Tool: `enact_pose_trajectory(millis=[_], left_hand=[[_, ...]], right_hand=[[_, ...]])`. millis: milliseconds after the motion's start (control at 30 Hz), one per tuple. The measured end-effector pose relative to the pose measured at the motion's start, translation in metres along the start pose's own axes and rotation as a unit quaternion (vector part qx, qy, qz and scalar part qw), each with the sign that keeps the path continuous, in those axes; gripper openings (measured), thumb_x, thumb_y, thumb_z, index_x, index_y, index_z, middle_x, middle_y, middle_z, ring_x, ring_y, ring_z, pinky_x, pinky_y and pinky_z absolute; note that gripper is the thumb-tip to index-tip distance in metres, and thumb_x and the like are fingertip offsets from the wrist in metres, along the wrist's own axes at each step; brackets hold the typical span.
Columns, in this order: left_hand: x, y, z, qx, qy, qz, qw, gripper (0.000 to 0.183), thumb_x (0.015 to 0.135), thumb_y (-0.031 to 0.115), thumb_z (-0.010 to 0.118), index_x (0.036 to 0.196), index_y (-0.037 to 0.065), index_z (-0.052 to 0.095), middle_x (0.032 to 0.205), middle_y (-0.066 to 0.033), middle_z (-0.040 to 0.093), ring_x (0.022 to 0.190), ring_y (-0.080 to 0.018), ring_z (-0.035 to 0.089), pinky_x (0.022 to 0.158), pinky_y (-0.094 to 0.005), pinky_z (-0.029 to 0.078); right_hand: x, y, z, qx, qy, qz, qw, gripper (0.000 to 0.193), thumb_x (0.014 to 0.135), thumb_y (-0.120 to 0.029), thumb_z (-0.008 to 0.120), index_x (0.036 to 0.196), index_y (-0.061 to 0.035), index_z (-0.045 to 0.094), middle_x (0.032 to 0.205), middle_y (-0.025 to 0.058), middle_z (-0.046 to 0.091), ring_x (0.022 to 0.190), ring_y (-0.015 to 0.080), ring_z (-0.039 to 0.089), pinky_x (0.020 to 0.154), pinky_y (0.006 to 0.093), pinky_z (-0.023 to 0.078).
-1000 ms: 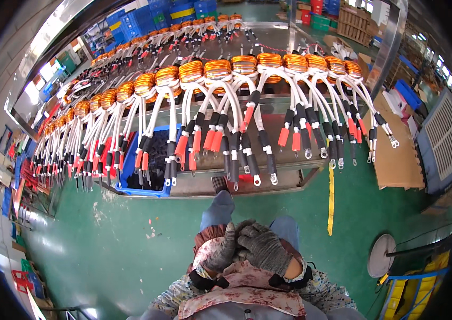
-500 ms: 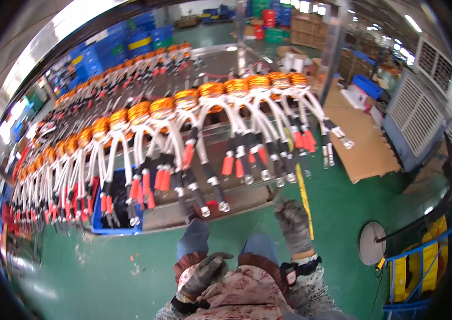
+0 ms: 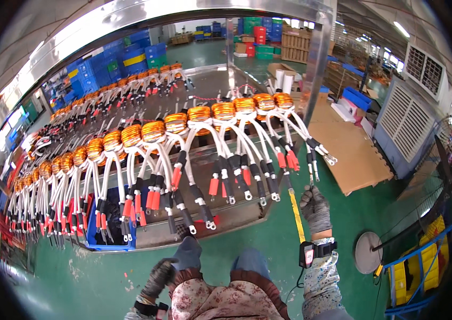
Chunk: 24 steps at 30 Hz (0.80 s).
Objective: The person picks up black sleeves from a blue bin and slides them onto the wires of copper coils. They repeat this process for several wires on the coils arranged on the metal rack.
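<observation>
Orange-wound coils point(image 3: 199, 113) stand in a long row along the near edge of a metal table point(image 3: 204, 211). Their white leads point(image 3: 218, 140) hang over that edge, with black and red sleeves and metal lugs at the ends. My right hand point(image 3: 316, 210), in a grey glove, is raised at the row's right end. Its fingers are bent together right at the lugs point(image 3: 314, 179) of the last leads; whether they grip one is hidden. Low at the left, my gloved left hand point(image 3: 159, 277) is loosely curled beside my thigh, with nothing visible in it.
A blue bin point(image 3: 110, 246) sits beneath the leads at left. Behind are a second coil row point(image 3: 114, 88) and stacked blue crates point(image 3: 93, 72). To the right are flattened cardboard point(image 3: 348, 157), an air cooler point(image 3: 404, 125), a round base point(image 3: 367, 253) and a blue rack point(image 3: 423, 266).
My right hand has moved up and right to the hanging lead ends. The left hand has gone left, away from my lap. The view has shifted slightly.
</observation>
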<state>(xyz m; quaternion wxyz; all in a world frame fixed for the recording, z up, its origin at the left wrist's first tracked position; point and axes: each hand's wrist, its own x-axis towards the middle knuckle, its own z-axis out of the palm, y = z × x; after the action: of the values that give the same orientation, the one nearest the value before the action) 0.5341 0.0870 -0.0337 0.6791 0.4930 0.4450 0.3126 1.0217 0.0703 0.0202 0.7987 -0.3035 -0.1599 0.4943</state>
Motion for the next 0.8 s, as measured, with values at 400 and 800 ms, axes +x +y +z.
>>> enact_pose_trajectory(millis=[400, 800], left_hand=[[0.022, -0.027, -0.167, 0.029, 0.218, 0.015, 0.975, 0.032, 0.087, 0.034, 0.055, 0.107, 0.009, 0.057, 0.075, -0.0033, 0.056, 0.066, -0.0125, 0.054, 0.057, -0.0273, 0.045], [0.132, -0.151, -0.333, 0.442, 0.393, 0.041, 0.805, 0.033, 0.081, 0.031, 0.055, 0.108, 0.013, 0.055, 0.104, -0.0130, 0.056, 0.100, -0.0289, 0.050, 0.086, -0.0413, 0.038]], right_hand=[[0.025, -0.014, -0.029, 0.218, -0.068, 0.020, 0.973, 0.031, 0.087, -0.006, 0.053, 0.117, 0.0029, 0.048, 0.115, 0.0155, 0.055, 0.102, 0.0176, 0.053, 0.088, 0.0265, 0.048], [0.050, -0.015, -0.024, -0.055, -0.020, -0.070, 0.996, 0.013, 0.091, -0.014, 0.042, 0.085, -0.0078, 0.051, 0.060, -0.0061, 0.032, 0.051, 0.0054, 0.034, 0.046, 0.0205, 0.033]])
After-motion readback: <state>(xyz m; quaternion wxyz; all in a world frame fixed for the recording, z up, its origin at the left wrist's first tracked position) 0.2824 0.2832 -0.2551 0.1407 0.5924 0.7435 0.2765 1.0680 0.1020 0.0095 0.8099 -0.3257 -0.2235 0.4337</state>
